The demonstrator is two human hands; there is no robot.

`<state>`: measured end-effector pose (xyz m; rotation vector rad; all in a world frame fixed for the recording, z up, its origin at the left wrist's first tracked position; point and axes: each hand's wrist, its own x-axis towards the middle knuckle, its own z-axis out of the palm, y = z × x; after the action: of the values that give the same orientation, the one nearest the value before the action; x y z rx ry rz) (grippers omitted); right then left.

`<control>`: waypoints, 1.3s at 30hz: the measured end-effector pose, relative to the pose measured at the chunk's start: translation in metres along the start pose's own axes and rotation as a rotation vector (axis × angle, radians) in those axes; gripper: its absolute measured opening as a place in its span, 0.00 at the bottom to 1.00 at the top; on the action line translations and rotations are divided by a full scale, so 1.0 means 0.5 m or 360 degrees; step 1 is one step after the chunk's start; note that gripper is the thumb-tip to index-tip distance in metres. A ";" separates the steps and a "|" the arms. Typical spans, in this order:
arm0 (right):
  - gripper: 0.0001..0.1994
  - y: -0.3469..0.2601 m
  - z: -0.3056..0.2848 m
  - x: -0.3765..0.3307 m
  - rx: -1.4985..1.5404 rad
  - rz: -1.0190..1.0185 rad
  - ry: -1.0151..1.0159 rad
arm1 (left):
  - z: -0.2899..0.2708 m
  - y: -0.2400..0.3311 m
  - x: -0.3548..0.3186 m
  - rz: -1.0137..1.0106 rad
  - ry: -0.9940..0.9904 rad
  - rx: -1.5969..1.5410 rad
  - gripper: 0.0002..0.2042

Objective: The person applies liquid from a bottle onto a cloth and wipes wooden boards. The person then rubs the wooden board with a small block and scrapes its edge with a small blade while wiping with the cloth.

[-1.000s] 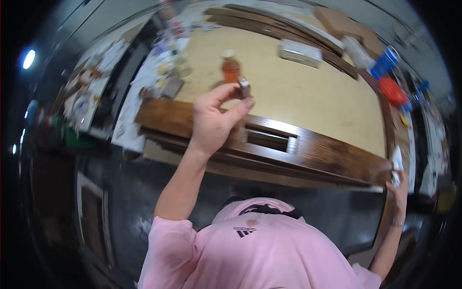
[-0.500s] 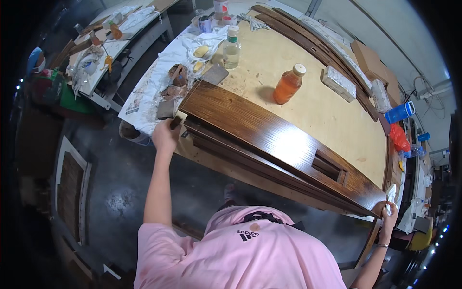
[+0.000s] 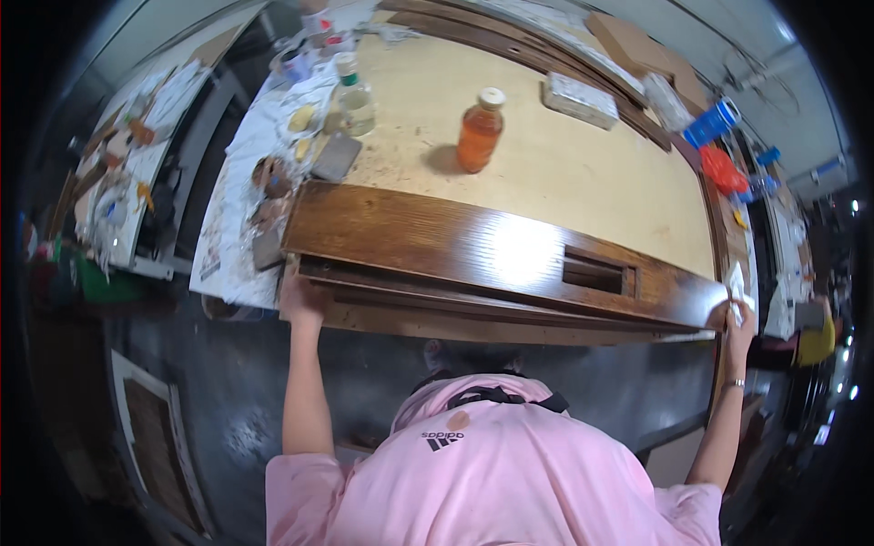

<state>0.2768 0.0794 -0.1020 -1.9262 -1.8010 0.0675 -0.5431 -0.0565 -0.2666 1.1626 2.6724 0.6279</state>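
Note:
A long, glossy dark-brown wooden board [image 3: 410, 223] with a rectangular slot near its right end lies along the table's near edge. Beneath it show more dark boards [image 3: 410, 298], slightly apart from it at the left. My left hand [image 3: 302, 302] is closed at the board's left end, its fingertips partly hidden and blurred. At the opposite end, my right hand [image 3: 741, 326] pinches a crumpled white cloth [image 3: 736, 284] against the board's corner. An orange-filled bottle [image 3: 480, 132] stands upright behind the board.
On the left are a clear bottle [image 3: 354, 100], a grey sanding block [image 3: 336, 157] and brown crumpled rags [image 3: 271, 177] on white sheeting. A wrapped block [image 3: 580, 100] and long dark planks [image 3: 537, 50] lie at the back. A blue container [image 3: 712, 123] and red bag [image 3: 722, 169] sit at right.
My view has turned, so the board looks more level. My left hand sits lower against the board's left end, and its fingers are less visible. The right hand still holds the cloth at the corner.

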 end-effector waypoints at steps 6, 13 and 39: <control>0.14 -0.007 0.028 -0.017 -0.0344 -0.0143 0.0238 | 0.038 -0.060 0.005 0.0138 0.0129 0.0160 0.17; 0.14 -0.069 0.036 -0.044 -0.0210 -0.0213 0.0358 | 0.006 -0.111 -0.020 -0.0111 -0.0231 -0.0407 0.14; 0.11 -0.025 -0.043 -0.017 -0.0063 0.0005 0.0603 | -0.205 0.097 -0.173 -0.0236 0.0280 -0.1777 0.09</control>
<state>0.2721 0.0643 -0.0810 -1.8212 -1.5551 -0.3134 -0.4831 -0.1220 -0.1549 0.5683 1.8741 1.8755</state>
